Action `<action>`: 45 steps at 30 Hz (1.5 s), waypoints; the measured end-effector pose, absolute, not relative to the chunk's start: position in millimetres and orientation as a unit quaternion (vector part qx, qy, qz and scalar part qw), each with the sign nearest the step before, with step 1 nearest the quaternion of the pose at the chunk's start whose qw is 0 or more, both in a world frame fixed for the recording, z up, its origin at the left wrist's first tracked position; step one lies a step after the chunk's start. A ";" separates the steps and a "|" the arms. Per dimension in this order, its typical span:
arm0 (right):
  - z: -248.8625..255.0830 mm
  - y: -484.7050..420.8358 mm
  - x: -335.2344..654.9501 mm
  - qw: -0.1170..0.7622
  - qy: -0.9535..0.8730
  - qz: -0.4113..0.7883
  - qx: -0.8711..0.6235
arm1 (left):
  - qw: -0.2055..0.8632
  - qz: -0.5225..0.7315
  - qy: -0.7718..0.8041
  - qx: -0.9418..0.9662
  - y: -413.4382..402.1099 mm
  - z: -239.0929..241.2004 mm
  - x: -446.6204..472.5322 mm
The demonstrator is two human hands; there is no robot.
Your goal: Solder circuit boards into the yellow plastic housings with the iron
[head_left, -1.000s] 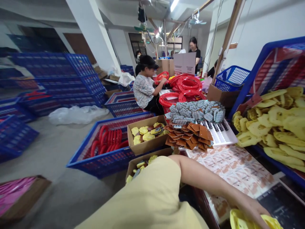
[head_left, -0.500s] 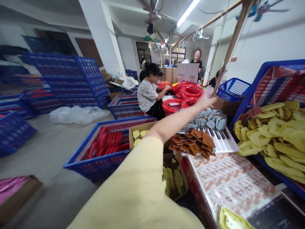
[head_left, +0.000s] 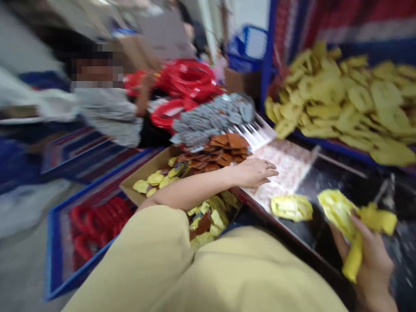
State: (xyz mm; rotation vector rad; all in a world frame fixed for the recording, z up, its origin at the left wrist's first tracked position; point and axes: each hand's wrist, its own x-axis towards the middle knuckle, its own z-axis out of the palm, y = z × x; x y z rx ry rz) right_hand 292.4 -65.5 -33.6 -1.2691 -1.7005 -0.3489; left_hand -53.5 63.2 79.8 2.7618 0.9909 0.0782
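My left hand [head_left: 255, 172] reaches out over the printed sheet [head_left: 286, 158] on the table, fingers stretched, a ring on one of them, with nothing seen in it. At the lower right, my right hand [head_left: 373, 255] is closed round a yellow plastic shell [head_left: 336, 210]. A blurred yellow angled piece [head_left: 377, 219] shows at the same hand; its kind is unclear. Between the hands lies another yellow plastic shell [head_left: 292, 207] on the table. Just beyond my left hand is a heap of brown flat pieces [head_left: 227, 151], with grey-blue parts [head_left: 214, 117] piled behind it.
A blue crate [head_left: 344, 151] heaped with yellow parts stands at the right. Red rings [head_left: 191, 78] are stacked farther back, near a seated person [head_left: 107, 112]. To the left are a cardboard box [head_left: 133, 180] of yellow pieces and a blue crate [head_left: 53, 251] with red parts.
My view has turned down and right. My left arm, stretched far forward with a pinkish thing at the hand, has come back over the table. My right hand with the yellow shell now shows.
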 end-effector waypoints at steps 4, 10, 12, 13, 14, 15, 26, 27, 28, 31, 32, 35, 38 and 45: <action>-28.9 -105.8 310.1 0.385 -0.695 -0.267 -0.545 | 0.098 -0.022 0.234 0.967 60.7 29.4 -2.1; -27.9 -122.9 318.0 0.312 -0.719 -0.257 -0.565 | 0.120 -0.046 0.221 0.967 55.1 29.8 22.2; -32.9 -125.5 311.0 0.321 -0.719 -0.239 -0.569 | 0.117 -0.073 0.188 0.973 45.1 36.2 18.8; -35.4 -125.3 306.9 0.322 -0.723 -0.228 -0.567 | 0.114 -0.096 0.177 0.973 41.3 37.9 17.2; -37.6 -124.0 303.1 0.324 -0.728 -0.219 -0.562 | 0.108 -0.119 0.178 0.971 39.1 38.7 16.4; -39.5 -122.1 299.7 0.327 -0.733 -0.212 -0.558 | 0.099 -0.136 0.191 0.967 38.9 38.6 16.5; -41.9 -111.9 298.1 0.271 -0.731 -0.225 -0.584 | 0.113 -0.166 0.321 0.926 69.0 57.4 50.2; -39.5 -112.3 296.2 0.261 -0.722 -0.248 -0.592 | 0.110 -0.157 0.326 0.926 66.6 58.2 52.8; -36.7 -112.9 293.5 0.259 -0.719 -0.259 -0.591 | 0.107 -0.152 0.325 0.927 63.5 57.8 54.6; -26.9 -114.4 285.4 0.295 -0.746 -0.229 -0.551 | 0.106 -0.151 0.291 0.939 54.5 49.8 56.9; -24.1 -113.7 284.6 0.309 -0.751 -0.218 -0.541 | 0.107 -0.147 0.272 0.945 53.2 45.9 57.4; -18.9 -104.3 291.2 0.329 -0.754 -0.214 -0.527 | 0.118 -0.117 0.236 0.957 63.2 37.9 60.4; -20.0 -90.0 302.5 0.324 -0.792 -0.187 -0.482 | 0.120 -0.034 0.348 0.929 104.8 43.5 63.4; -38.5 -83.1 306.5 0.328 -0.794 -0.221 -0.461 | 0.057 0.031 0.666 0.744 241.8 64.9 52.6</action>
